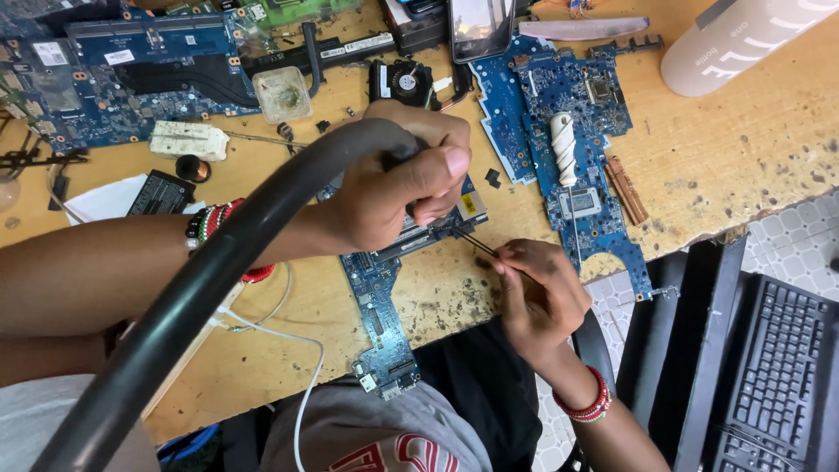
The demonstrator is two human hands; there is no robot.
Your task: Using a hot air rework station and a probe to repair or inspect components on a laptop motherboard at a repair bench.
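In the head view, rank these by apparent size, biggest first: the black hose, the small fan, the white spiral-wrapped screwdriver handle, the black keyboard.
1. black hose, though it is nearest the camera, which inflates it
2. black keyboard, partly cut off by the frame
3. small fan and white spiral-wrapped screwdriver handle look about alike; not ranked.

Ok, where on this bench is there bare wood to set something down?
Bare table shows right of the long blue board, below the white bottle. A smaller patch lies near the front edge, left of the small board, crossed by a white cable. The top left is crowded with boards and parts, and both hands fill the middle.
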